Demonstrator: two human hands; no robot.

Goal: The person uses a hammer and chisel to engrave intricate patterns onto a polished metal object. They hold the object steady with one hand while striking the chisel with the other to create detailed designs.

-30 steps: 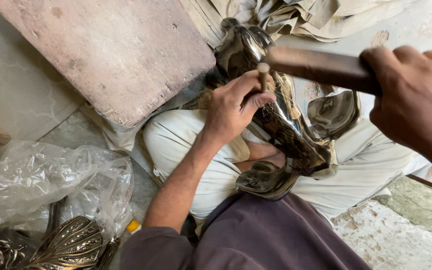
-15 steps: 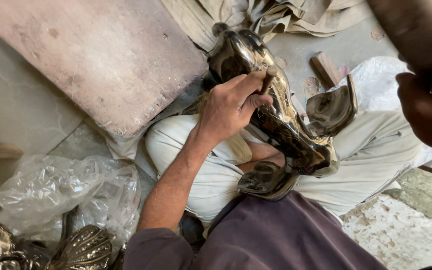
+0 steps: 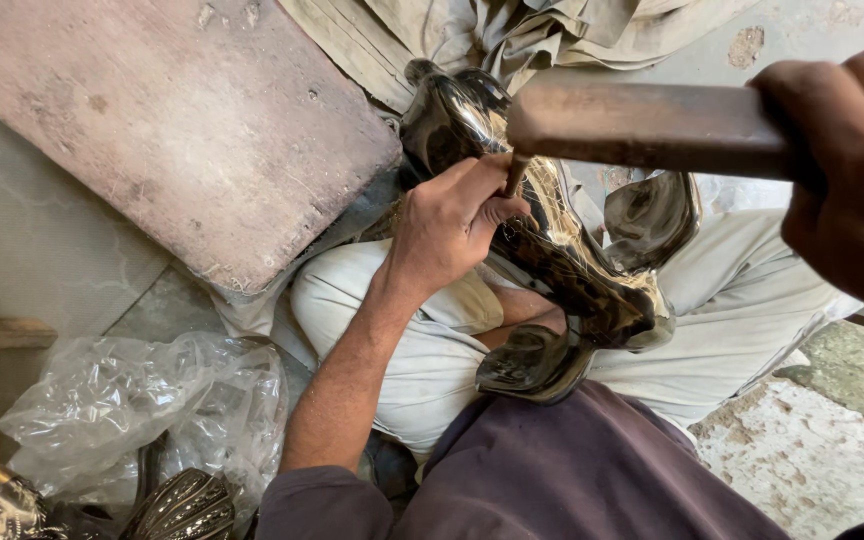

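A floor-level metal workshop: the worker sits on rough concrete (image 3: pixel 812 460) beside a worn slab (image 3: pixel 182 120), with crumpled cloth (image 3: pixel 512 35), a plastic bag (image 3: pixel 142 410) and embossed metalware (image 3: pixel 182 505) around.

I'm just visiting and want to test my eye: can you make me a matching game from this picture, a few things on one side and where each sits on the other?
Things:
1. wooden mallet
2. small punch
3. shiny metal piece
4. clear plastic bag

Places:
A. on the floor at lower left
B. pinched in the left hand
C. lying across the person's lap
D. gripped in the right hand, above the work

Pairs: 1-D, 2-B, 3-C, 4-A
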